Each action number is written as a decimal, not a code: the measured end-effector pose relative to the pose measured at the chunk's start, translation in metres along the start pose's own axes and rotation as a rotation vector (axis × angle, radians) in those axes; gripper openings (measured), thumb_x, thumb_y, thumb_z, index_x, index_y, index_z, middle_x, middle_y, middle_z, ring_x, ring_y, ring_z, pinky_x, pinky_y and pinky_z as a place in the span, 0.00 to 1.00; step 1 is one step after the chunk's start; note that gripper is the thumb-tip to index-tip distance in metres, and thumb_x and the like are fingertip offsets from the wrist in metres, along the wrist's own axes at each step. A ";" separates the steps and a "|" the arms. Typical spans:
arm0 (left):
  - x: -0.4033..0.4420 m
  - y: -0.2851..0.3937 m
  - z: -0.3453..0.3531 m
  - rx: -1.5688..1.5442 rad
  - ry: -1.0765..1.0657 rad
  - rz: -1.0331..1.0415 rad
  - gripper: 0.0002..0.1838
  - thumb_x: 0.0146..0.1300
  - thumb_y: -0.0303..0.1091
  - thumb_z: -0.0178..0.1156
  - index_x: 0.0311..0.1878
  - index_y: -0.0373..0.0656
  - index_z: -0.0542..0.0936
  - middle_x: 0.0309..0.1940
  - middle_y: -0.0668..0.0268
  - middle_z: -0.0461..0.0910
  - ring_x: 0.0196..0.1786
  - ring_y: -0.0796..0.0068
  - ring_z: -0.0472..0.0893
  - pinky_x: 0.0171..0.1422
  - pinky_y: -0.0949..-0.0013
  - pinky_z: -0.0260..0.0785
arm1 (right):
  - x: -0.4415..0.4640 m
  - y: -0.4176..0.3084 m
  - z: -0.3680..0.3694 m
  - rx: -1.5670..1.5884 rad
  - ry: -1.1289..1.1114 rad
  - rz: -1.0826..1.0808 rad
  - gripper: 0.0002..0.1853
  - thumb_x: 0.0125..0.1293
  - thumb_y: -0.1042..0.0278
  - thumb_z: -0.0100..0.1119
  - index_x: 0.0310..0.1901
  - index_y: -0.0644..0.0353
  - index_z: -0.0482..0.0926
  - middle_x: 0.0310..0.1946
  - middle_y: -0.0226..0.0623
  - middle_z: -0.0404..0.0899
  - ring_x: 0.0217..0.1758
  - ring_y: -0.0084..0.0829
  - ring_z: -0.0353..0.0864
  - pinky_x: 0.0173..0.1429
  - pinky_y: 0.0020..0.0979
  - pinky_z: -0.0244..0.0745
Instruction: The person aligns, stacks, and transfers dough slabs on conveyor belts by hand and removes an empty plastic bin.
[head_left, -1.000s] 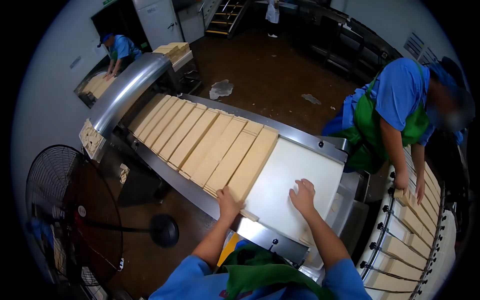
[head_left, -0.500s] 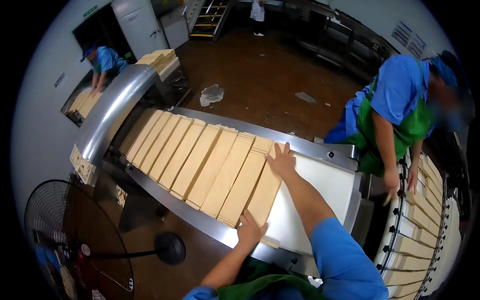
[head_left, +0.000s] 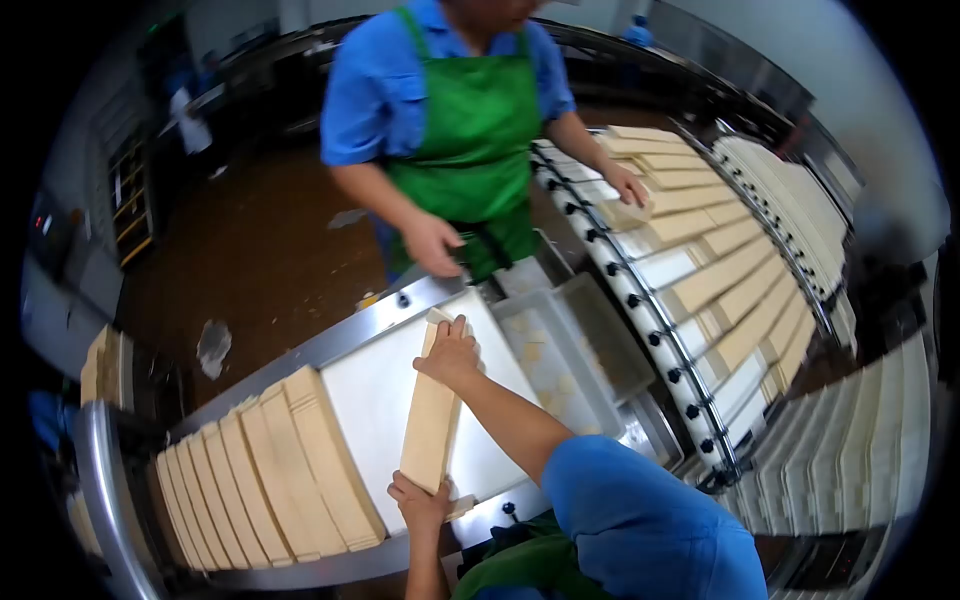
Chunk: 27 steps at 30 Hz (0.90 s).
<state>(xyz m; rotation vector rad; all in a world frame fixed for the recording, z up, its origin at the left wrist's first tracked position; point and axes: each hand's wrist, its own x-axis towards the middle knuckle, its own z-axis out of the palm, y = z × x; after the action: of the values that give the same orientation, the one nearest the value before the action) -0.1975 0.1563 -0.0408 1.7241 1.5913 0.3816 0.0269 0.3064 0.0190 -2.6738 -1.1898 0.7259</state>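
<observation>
A long pale slab of stacked dough-like sheets (head_left: pixel 428 425) lies over the white belt (head_left: pixel 372 385), apart from the row. Its near end is gripped by my left hand (head_left: pixel 420 503), fingers closed round the edge. My right hand (head_left: pixel 450 354) holds the far end, fingers wrapped over the top. To the left, a row of similar slabs (head_left: pixel 290 455) lies side by side on the same conveyor. A small pale strip (head_left: pixel 461 507) rests at the belt's near edge beside my left hand.
A co-worker in a green apron (head_left: pixel 480 130) stands across the conveyor, one hand over a second conveyor (head_left: pixel 655 345) carrying slabs at the right. Between the conveyors are grey bins with scraps (head_left: pixel 540 350). A curved metal cover (head_left: pixel 100 480) stands at the far left.
The view has swung to the right. Both my hands have taken hold of the end slab and moved it away from the row. The co-worker now faces this conveyor.
</observation>
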 end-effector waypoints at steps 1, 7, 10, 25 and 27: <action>0.001 0.009 0.007 0.012 -0.024 0.032 0.45 0.45 0.39 0.68 0.62 0.34 0.52 0.50 0.41 0.60 0.51 0.37 0.68 0.53 0.49 0.68 | 0.001 0.021 -0.003 0.019 0.017 0.033 0.49 0.48 0.44 0.62 0.67 0.63 0.52 0.70 0.55 0.44 0.66 0.54 0.61 0.64 0.44 0.66; 0.012 0.077 0.053 0.003 0.093 0.240 0.36 0.44 0.34 0.68 0.56 0.35 0.62 0.52 0.40 0.59 0.56 0.44 0.59 0.59 0.52 0.62 | 0.011 0.141 -0.036 0.552 0.329 0.167 0.51 0.46 0.50 0.67 0.67 0.61 0.50 0.71 0.60 0.38 0.63 0.67 0.61 0.63 0.51 0.65; 0.005 0.137 0.073 -0.130 0.088 0.319 0.38 0.47 0.29 0.66 0.62 0.36 0.60 0.58 0.37 0.55 0.64 0.42 0.51 0.67 0.55 0.53 | -0.010 0.206 -0.085 0.696 0.539 0.135 0.44 0.46 0.54 0.66 0.62 0.61 0.53 0.64 0.58 0.50 0.59 0.63 0.65 0.60 0.51 0.67; 0.045 0.369 0.191 -0.144 0.007 0.912 0.35 0.56 0.27 0.62 0.68 0.41 0.60 0.70 0.43 0.50 0.70 0.41 0.55 0.73 0.52 0.48 | 0.076 0.458 -0.255 0.685 0.696 0.398 0.39 0.56 0.40 0.52 0.59 0.66 0.66 0.57 0.54 0.70 0.60 0.53 0.68 0.62 0.47 0.65; 0.061 0.381 0.202 -0.064 0.010 0.941 0.35 0.58 0.25 0.60 0.69 0.42 0.59 0.70 0.43 0.54 0.68 0.45 0.61 0.71 0.54 0.54 | 0.104 0.498 -0.256 0.263 0.415 0.395 0.34 0.60 0.40 0.44 0.55 0.64 0.73 0.55 0.51 0.73 0.62 0.50 0.67 0.68 0.51 0.53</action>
<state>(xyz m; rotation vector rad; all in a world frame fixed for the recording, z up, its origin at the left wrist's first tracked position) 0.2241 0.1685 0.0677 2.3261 0.6567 0.8680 0.5399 0.0625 0.0547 -2.6681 -0.4415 0.3088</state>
